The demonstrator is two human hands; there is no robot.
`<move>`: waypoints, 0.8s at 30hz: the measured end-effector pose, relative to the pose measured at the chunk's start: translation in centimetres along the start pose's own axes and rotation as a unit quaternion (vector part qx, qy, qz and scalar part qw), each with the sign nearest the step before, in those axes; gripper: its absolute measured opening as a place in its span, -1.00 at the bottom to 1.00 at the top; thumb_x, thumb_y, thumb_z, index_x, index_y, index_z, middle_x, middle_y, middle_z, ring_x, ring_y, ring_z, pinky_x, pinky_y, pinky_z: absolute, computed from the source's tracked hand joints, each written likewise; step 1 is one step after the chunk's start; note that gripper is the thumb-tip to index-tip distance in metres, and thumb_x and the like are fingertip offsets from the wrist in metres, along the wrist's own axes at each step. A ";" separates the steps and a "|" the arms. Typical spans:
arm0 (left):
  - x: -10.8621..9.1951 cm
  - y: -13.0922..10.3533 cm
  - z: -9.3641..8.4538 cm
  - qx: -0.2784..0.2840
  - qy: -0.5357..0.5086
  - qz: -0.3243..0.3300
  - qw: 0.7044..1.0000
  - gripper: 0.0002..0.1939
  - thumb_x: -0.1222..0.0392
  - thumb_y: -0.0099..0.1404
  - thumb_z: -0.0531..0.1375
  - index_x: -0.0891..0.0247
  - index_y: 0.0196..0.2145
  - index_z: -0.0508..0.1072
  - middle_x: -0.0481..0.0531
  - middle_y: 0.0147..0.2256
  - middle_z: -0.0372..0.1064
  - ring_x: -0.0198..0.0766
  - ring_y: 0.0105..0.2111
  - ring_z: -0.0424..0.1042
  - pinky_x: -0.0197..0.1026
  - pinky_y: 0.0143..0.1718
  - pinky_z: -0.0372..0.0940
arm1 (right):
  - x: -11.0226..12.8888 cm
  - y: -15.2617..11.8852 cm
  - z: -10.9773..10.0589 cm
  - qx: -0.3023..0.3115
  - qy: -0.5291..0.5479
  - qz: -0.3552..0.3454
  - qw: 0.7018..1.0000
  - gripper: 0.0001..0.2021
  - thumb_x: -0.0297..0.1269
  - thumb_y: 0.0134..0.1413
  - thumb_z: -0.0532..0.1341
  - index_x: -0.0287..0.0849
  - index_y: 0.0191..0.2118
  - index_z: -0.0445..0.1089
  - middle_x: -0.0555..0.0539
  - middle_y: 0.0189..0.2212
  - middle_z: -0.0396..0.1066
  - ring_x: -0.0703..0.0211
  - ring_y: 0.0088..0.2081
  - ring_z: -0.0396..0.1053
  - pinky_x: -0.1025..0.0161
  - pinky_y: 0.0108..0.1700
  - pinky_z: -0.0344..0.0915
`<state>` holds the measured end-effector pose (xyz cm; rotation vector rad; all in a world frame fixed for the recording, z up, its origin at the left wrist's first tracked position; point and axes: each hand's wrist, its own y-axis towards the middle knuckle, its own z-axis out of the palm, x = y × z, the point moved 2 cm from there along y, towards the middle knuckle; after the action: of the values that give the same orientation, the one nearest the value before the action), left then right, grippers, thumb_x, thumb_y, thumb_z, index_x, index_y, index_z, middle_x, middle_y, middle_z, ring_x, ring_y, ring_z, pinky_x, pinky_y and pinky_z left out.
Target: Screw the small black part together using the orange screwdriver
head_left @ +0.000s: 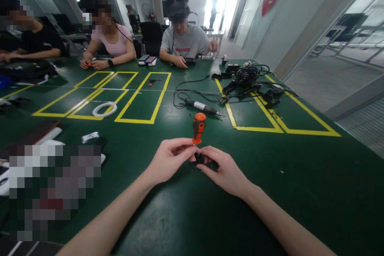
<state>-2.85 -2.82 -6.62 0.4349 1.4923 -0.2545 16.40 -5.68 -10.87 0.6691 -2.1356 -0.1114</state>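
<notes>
The screwdriver (199, 128) stands nearly upright, its orange-and-black handle at twelve o'clock from the meeting fingertips, its shaft running down between them. The left hand (169, 162), at nine o'clock from the shaft, has thumb and forefinger drawn nearly together on it just under the handle; nothing grips the handle itself. The right hand (226, 170), at about four o'clock, bends thumb and fingers, a narrow gap between them, onto a small dark part (197, 157) low at the shaft's foot. The fingers partly hide that part, so I cannot tell whether the tip sits in it. On the green table (300, 204), a pen-shaped tool (201, 106) lies beyond the handle at twelve o'clock, and tangled cables (247, 76) at one o'clock.
</notes>
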 end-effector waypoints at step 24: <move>0.2 0.0 -0.2 0.011 -0.013 0.001 1.000 -0.86 0.23 0.25 0.37 0.36 -0.25 0.65 0.09 -0.32 0.62 -0.36 -0.41 0.53 -0.34 -0.31 0.46 | 0.0 0.0 0.1 -0.013 0.002 -0.006 1.000 -0.79 -0.45 0.27 0.29 -0.14 -0.01 0.45 -0.08 -0.18 0.51 0.16 -0.29 0.42 0.23 -0.22 0.39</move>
<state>-3.03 -2.75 -6.87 0.4479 1.4652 -0.2743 16.31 -5.69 -10.93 0.6661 -2.1233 -0.1429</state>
